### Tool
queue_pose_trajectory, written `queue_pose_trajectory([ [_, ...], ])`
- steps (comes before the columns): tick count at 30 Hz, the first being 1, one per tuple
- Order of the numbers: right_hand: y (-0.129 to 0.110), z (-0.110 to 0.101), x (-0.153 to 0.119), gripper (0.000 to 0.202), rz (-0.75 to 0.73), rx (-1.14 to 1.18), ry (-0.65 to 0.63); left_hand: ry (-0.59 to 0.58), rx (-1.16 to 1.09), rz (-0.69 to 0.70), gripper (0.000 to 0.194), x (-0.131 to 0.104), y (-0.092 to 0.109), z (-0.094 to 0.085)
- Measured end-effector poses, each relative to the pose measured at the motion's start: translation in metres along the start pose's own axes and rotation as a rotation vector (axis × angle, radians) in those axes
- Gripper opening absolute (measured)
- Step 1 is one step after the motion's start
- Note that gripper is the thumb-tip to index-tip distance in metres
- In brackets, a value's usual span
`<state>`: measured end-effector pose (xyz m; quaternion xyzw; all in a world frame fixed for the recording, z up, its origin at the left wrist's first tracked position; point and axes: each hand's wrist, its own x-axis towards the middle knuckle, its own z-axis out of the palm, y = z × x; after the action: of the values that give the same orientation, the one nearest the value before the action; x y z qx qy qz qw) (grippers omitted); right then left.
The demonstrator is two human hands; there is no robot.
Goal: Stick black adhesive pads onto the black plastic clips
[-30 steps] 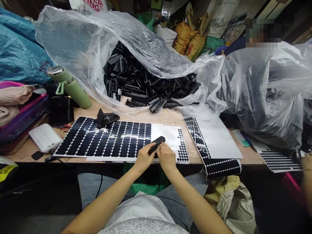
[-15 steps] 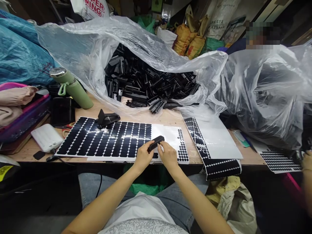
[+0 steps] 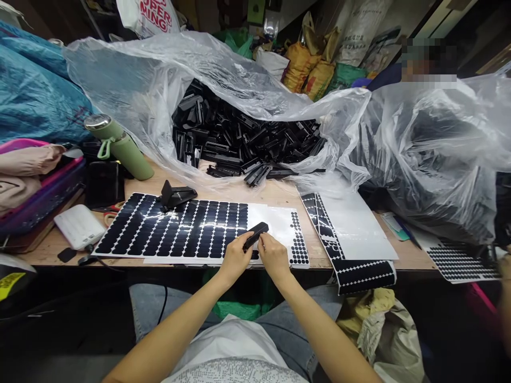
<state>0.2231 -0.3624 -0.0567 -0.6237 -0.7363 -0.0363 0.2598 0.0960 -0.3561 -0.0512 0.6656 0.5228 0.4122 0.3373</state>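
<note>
My left hand (image 3: 235, 256) is closed on one end of a long black plastic part (image 3: 256, 235), held at a slant above the front of the table. My right hand (image 3: 274, 256) is also closed, its thumb and fingertips against the part's near right side. Whether a small piece sits under those fingertips is hidden. Beneath and left of the hands lies a sheet of black oblong stickers (image 3: 171, 229). A sheet of small round black stickers (image 3: 299, 239) is to the right. On the oblong sheet's far edge rests another black plastic piece (image 3: 175, 197), like a bracket.
A clear plastic bag (image 3: 136, 101) heaped with black parts (image 3: 243, 133) lies open behind. At left stand a green bottle (image 3: 123, 149) and a white power bank (image 3: 79, 226). White sheets (image 3: 359, 229) overhang the table edge at right. A co-worker's hand (image 3: 505, 266) shows far right.
My hands stay around the black part, with only a slight shift of the right fingers. The view has moved a little. The co-worker's hand at far right has moved and is blurred.
</note>
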Motion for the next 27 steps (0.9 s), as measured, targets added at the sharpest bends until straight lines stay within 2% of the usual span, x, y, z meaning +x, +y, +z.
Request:
queue_pose_trajectory([
  [5, 0.008, -0.001, 0.005, 0.020, 0.020, 0.038, 0.011, -0.009, 0.034, 0.037, 0.031, 0.000, 0.001, -0.001],
  [9, 0.013, -0.012, 0.011, 0.021, 0.052, 0.061, 0.066, -0.013, 0.081, 0.034, 0.032, 0.000, 0.002, -0.003],
  [13, 0.002, -0.026, 0.013, 0.022, -0.129, 0.092, 0.130, -0.064, 0.099, 0.089, 0.037, 0.001, 0.007, -0.003],
  [15, -0.005, -0.031, 0.013, 0.023, -0.203, 0.074, 0.070, -0.071, 0.100, 0.095, 0.038, 0.002, 0.010, -0.003],
  [17, -0.010, -0.037, 0.013, 0.023, -0.207, 0.110, -0.014, -0.074, 0.083, 0.089, 0.038, 0.004, 0.012, -0.004],
  [20, -0.005, -0.046, 0.019, 0.020, -0.079, 0.345, -0.120, -0.100, 0.024, 0.067, 0.037, 0.006, 0.013, -0.009],
  [23, 0.008, -0.057, 0.031, 0.014, 0.082, 0.596, -0.280, -0.198, -0.061, 0.072, 0.037, 0.007, 0.016, -0.014],
  [27, 0.022, -0.069, 0.046, 0.010, 0.090, 0.721, -0.498, -0.313, -0.165, 0.063, 0.039, 0.007, 0.023, -0.019],
])
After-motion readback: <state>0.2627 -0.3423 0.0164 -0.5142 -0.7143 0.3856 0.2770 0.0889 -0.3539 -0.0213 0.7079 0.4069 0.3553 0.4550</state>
